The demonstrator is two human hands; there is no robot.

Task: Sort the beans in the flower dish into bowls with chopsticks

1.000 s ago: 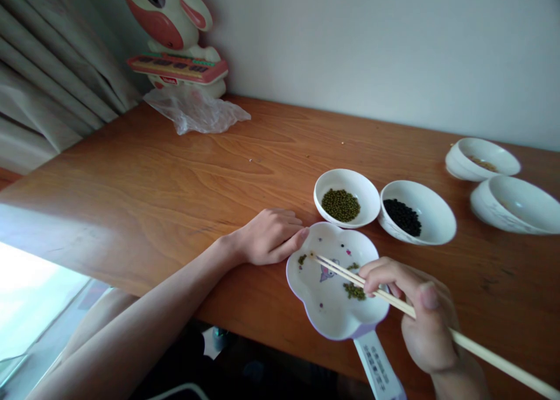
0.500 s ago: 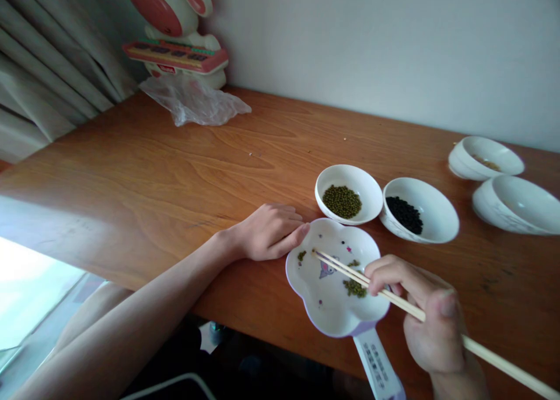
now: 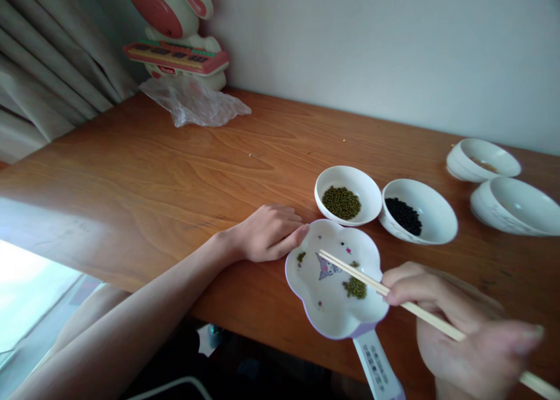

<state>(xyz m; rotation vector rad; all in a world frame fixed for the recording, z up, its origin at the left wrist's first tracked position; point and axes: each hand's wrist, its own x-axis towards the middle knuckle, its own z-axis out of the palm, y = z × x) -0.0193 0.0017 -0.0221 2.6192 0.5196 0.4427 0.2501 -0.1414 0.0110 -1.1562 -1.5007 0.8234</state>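
A white flower-shaped dish [image 3: 326,318] with a purple rim and a long handle lies at the table's front edge. It holds small clusters of mung beans [image 3: 355,288] over a printed cartoon figure. My left hand [image 3: 273,234] rests on the table at the dish's left side, its thumb on the rim and its fingers curled, partly hidden. My right hand [image 3: 455,312] is closed on wooden chopsticks [image 3: 359,274], thumb raised along them. Their tips are close together over the dish, with no bean visible between them. Behind stand a bowl of mung beans [image 3: 321,199] and a bowl of black beans [image 3: 440,213].
Two more white bowls, a rear one [image 3: 459,161] with some pale contents and a nearer one [image 3: 490,204], stand at the right by the wall. A clear plastic bag [image 3: 196,105] and a toy keyboard figure [image 3: 179,53] are at the back left. Tiny bits dot the tabletop [image 3: 175,172].
My right hand has drawn back to the right and its thumb has lifted outward. The chopstick tips have shifted slightly right over the dish. My left hand stays in place.
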